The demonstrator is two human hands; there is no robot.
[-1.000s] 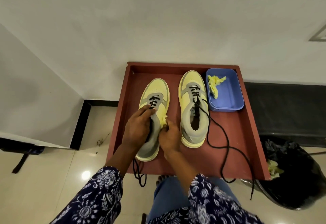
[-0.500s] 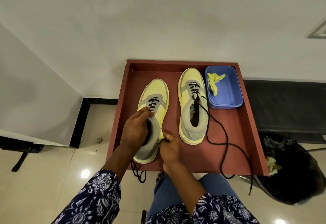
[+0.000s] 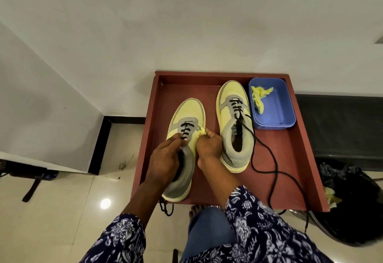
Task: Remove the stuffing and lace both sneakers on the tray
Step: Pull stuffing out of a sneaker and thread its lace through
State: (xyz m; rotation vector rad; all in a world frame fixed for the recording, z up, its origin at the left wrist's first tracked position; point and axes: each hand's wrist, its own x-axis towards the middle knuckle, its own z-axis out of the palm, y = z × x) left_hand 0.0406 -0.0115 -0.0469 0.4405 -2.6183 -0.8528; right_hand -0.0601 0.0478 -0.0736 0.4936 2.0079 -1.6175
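a red tray (image 3: 300, 159) sits on the floor against the white wall, and both sneakers lie on it toe-away from the person. the left sneaker (image 3: 187, 117) is the nearer one, laced only a few rows, its black lace end dangling off the tray's near edge. the left hand (image 3: 165, 159) lies over its collar with fingers curled down into the opening, holding the shoe. the right hand (image 3: 209, 144) is fisted just beside the tongue, pinching a crumpled yellow wad of stuffing (image 3: 202, 131) at its fingertips. the right sneaker (image 3: 234, 130) stands apart, partly laced – its long black lace (image 3: 273, 171) trails loose across the tray. a blue tub (image 3: 275, 109) in the far right corner holds more yellow paper (image 3: 259, 97). a black bin bag (image 3: 356, 204) sits beside the tray.
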